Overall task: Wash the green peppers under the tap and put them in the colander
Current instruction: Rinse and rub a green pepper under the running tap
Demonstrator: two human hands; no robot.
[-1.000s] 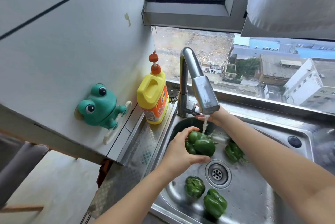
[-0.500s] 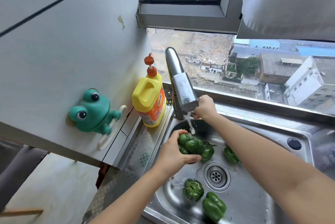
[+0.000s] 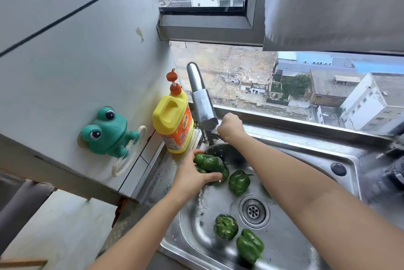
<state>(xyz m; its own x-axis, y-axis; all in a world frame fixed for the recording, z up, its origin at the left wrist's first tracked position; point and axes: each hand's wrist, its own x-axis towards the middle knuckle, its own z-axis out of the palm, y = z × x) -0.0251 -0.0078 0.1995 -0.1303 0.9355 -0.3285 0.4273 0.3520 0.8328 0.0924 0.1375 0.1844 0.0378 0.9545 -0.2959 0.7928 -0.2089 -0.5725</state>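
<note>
Rinsing is the step in hand, by the look of it; the left hand (image 3: 192,179) is wrapped around a green pepper (image 3: 211,164), thumb and fingers closed on it, holding it over the back left of the sink (image 3: 290,245) below the spout of the tap (image 3: 202,105); the right hand (image 3: 230,126) reaches past the spout with its fingers curled in a fist at the tap's base, seemingly on the lever, though what it grips is hidden behind the hand. Water shows only faintly under the spout, so whether it runs full or is being turned I cannot tell.

Four more peppers are in the sink; one (image 3: 239,182) lies just beside the held one, two (image 3: 226,226) (image 3: 250,245) lie close together near the front, left of and below the drain (image 3: 253,210), and a sliver of another (image 3: 265,190) peeks out from under the right forearm. A perforated curved surface behind the held pepper (image 3: 220,149) is probably the colander, tucked against the back of the basin; most of it is hidden.

A yellow detergent bottle (image 3: 173,123) stands on the counter left of the tap; a green frog holder (image 3: 107,132) sticks to the wall.

Next, I judge, the held pepper needs turning under the stream, then a short carry back to the colander; wet skin is slippery, so the grasp should stay firm.
</note>
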